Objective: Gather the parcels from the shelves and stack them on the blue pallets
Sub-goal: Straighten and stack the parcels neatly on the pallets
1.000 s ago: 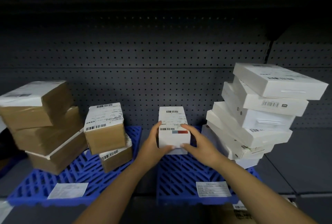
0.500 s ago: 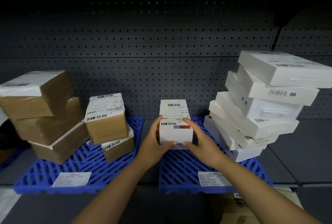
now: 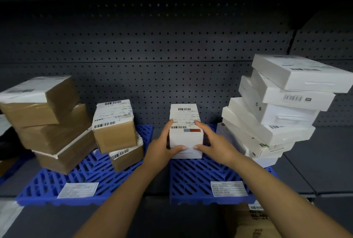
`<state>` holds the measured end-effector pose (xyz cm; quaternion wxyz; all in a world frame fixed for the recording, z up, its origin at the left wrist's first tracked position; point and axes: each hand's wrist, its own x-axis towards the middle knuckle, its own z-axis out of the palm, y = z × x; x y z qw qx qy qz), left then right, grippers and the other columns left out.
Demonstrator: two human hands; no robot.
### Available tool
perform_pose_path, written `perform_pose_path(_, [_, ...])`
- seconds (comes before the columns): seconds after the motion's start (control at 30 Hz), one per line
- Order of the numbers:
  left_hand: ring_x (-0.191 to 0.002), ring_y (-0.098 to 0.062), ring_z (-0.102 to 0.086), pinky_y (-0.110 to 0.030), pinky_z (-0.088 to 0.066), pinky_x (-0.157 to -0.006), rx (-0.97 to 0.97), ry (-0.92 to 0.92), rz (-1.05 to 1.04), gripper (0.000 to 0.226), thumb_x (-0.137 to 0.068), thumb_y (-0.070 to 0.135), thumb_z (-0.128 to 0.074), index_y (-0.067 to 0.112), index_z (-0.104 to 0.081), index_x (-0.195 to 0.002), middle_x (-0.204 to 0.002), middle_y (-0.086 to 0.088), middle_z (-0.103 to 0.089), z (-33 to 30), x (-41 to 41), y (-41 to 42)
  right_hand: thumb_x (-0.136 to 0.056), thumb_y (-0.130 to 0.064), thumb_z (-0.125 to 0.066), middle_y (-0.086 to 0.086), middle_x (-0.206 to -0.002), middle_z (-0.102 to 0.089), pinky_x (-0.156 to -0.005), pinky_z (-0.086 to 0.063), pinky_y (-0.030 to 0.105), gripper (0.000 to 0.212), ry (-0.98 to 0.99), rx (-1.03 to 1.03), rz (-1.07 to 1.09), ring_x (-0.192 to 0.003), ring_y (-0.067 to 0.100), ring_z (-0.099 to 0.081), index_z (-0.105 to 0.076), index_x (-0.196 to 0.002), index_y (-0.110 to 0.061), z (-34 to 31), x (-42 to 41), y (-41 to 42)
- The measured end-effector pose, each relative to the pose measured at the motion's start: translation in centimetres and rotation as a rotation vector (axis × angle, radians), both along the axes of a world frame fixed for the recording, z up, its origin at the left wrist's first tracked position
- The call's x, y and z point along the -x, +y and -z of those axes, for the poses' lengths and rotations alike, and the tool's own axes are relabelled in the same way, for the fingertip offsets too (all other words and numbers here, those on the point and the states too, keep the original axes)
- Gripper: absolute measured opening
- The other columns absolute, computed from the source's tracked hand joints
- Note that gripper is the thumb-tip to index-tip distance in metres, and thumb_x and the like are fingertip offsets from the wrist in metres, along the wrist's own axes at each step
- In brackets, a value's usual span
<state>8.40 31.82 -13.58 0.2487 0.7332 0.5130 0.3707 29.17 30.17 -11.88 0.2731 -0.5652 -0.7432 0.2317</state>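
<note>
A small white parcel (image 3: 185, 123) with a shipping label stands on a flatter white box at the back left of the right blue pallet (image 3: 193, 178). My left hand (image 3: 162, 149) grips its left side and my right hand (image 3: 214, 145) grips its right side, thumbs across the front face. A leaning stack of several white boxes (image 3: 277, 115) fills the right of that pallet. On the left blue pallet (image 3: 80, 172) stand a pile of three brown parcels (image 3: 47, 123) and two smaller brown parcels (image 3: 114, 129).
A dark pegboard wall (image 3: 172, 56) closes the shelf behind. Paper labels (image 3: 78, 190) lie on the pallets' front edges. A grey shelf surface (image 3: 321, 161) extends to the right. A brown carton (image 3: 252, 222) sits below at the lower right.
The view has shifted slightly and the scene sits lower and closer. Both hands stay on the small white parcel, which has settled onto the flat box beneath.
</note>
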Motion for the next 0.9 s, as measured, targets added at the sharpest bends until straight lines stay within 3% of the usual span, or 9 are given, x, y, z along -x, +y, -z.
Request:
perform_pose_path(0.13, [-0.116, -0.008, -0.05, 0.004, -0.035, -0.069, 0.018, 0.007, 0.003, 0.093, -0.081, 0.035, -0.075, 0.031, -0.014, -0.152, -0.141, 0.005, -0.049, 0.0, 0.0, 0.1, -0.088, -0.026, -0.066, -0.009, -0.139, -0.05, -0.087, -0.034, 0.003, 0.08, 0.012, 0.0, 0.006, -0.118, 0.007, -0.05, -0.015, -0.148, -0.04, 0.1, 0.1, -0.1])
perform_pose_path(0.23, [-0.12, -0.012, -0.05, 0.0, -0.036, -0.07, 0.017, 0.025, 0.004, 0.094, -0.081, 0.036, -0.074, 0.031, -0.013, -0.152, -0.142, 0.005, -0.048, 0.1, 0.0, 0.2, -0.088, -0.025, -0.066, -0.009, -0.142, -0.046, -0.093, -0.034, 0.008, 0.08, 0.023, 0.009, 0.011, -0.122, 0.009, -0.048, -0.014, -0.148, -0.04, 0.1, 0.3, -0.2])
perform_pose_path(0.33, [-0.123, -0.013, -0.048, -0.011, -0.037, -0.081, 0.02, 0.029, 0.011, 0.093, -0.081, 0.035, -0.074, 0.03, -0.013, -0.152, -0.143, 0.005, -0.047, -0.1, 0.0, 0.1, -0.089, -0.025, -0.064, -0.007, -0.143, -0.046, -0.093, -0.036, 0.012, 0.08, 0.009, 0.02, 0.021, -0.123, 0.012, -0.048, -0.013, -0.148, -0.04, 0.0, 0.4, -0.3])
perform_pose_path(0.43, [-0.131, -0.012, -0.04, -0.013, -0.032, -0.09, -0.003, 0.024, 0.018, 0.094, -0.081, 0.035, -0.075, 0.029, -0.013, -0.152, -0.148, 0.005, -0.04, -0.2, -0.1, -0.2, -0.09, -0.025, -0.063, -0.007, -0.146, -0.042, -0.097, -0.036, 0.015, 0.081, 0.014, 0.036, 0.031, -0.126, 0.013, -0.047, -0.009, -0.149, -0.04, -0.2, 0.6, -0.6])
perform_pose_path(0.63, [-0.142, -0.021, -0.021, -0.041, -0.027, -0.113, -0.129, 0.084, -0.028, 0.109, -0.077, 0.046, -0.074, 0.048, 0.014, -0.142, -0.155, -0.003, -0.024, -1.0, -0.1, -1.4, -0.091, -0.032, -0.061, -0.003, -0.149, -0.039, -0.103, -0.036, 0.024, 0.09, 0.104, 0.069, 0.124, -0.132, 0.014, -0.042, 0.007, -0.149, -0.035, -0.6, 0.9, -2.1])
perform_pose_path(0.77, [-0.145, -0.011, -0.011, -0.029, -0.015, -0.116, -0.206, 0.078, 0.033, 0.096, -0.083, 0.048, -0.067, 0.044, 0.008, -0.141, -0.159, 0.004, -0.013, -2.4, -0.5, -3.2, -0.09, -0.037, -0.061, -0.01, -0.151, -0.032, -0.105, -0.027, 0.016, 0.078, 0.089, 0.016, 0.109, -0.137, 0.007, -0.032, -0.011, -0.15, -0.032, -1.9, 0.2, -5.4])
perform_pose_path(0.9, [-0.143, -0.001, -0.011, -0.026, -0.017, -0.117, -0.276, 0.035, 0.129, 0.079, -0.086, 0.057, -0.052, 0.043, 0.002, -0.142, -0.154, 0.019, -0.012, -4.9, -1.0, -5.6, -0.088, -0.048, -0.057, -0.024, -0.148, -0.025, -0.111, -0.022, 0.018, 0.071, -0.001, -0.06, 0.062, -0.137, -0.004, -0.022, -0.02, -0.148, -0.039, -3.9, -0.4, -9.4])
